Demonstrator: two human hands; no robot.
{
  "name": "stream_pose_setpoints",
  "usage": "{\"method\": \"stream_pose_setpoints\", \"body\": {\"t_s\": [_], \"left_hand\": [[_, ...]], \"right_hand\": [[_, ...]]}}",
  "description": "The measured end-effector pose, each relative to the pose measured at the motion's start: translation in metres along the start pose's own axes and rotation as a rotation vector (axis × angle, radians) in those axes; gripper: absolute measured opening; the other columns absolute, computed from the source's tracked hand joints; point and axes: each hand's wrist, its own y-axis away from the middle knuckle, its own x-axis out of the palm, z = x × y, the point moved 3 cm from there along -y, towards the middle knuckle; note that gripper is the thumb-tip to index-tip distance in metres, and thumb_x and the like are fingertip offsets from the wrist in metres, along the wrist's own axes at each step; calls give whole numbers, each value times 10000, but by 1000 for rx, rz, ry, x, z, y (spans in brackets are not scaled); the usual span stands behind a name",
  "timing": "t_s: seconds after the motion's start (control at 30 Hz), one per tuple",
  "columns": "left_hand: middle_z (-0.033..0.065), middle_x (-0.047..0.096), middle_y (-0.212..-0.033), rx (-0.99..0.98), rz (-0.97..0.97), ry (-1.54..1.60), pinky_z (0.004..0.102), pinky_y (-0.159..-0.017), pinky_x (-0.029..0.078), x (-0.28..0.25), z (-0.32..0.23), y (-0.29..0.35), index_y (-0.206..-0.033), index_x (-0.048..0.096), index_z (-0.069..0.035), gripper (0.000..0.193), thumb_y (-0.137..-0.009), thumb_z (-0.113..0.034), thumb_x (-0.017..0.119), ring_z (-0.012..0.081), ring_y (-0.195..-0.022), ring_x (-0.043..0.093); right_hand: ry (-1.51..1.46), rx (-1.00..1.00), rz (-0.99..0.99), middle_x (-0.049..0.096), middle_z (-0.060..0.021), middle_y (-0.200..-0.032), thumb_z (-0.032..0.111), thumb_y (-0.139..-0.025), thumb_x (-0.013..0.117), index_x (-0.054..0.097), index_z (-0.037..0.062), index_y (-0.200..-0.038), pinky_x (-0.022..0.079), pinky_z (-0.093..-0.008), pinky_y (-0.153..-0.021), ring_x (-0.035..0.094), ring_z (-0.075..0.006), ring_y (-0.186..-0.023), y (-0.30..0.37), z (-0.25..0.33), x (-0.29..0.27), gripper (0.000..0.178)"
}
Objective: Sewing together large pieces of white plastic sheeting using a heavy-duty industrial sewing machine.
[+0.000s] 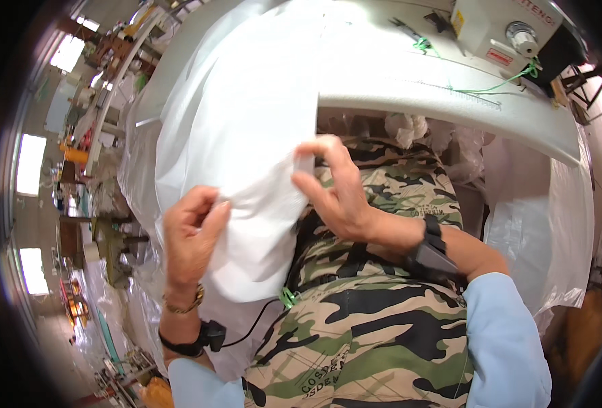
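Observation:
A large sheet of thin white fabric [246, 102] hangs over the left part of the table and down across my lap. My left hand [191, 234] pinches the sheet's lower part between thumb and bent fingers. At its right edge my right hand [342, 194] has the fabric between thumb and curled forefinger, slightly smeared by motion. Between the two hands the cloth is bunched in soft folds. The undersides of both grips are hidden.
A sewing machine [511, 34] with a round dial stands at the far right, green thread [484, 90] trailing from it. Dark thread snips [406, 30] lie on the white table [382, 68]. Clear plastic sheeting [539, 224] hangs at right. Camouflage-patterned cloth [382, 319] covers my lap.

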Motion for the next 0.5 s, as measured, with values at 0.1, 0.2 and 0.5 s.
{"method": "stream_pose_setpoints", "body": {"t_s": [0.1,0.2,0.5], "left_hand": [[-20,595,-771,169,-7,-249,193,-606,402,-27,-30,-9,-939,620,51,69,-903,-4,600,25,-687,502],[49,611,-758,386,60,-439,238,-601,429,-25,-81,-20,-939,618,56,71,-894,7,591,107,-655,548],[131,571,-717,572,480,-858,402,-602,476,33,-31,-3,-864,546,-19,82,-784,-1,544,300,-692,607]], "right_hand": [[241,112,30,575,-207,-1090,210,-856,654,426,-10,-1294,436,-402,-919,552,-330,-1009,-6,-42,58,540],[-334,189,464,581,-228,-1165,261,-866,637,443,-2,-1336,430,-400,-936,546,-359,-1054,-34,-28,136,572],[-340,-274,686,584,-226,-1230,232,-847,632,581,36,-1232,439,-428,-969,548,-383,-1134,-37,-44,140,435]]}}
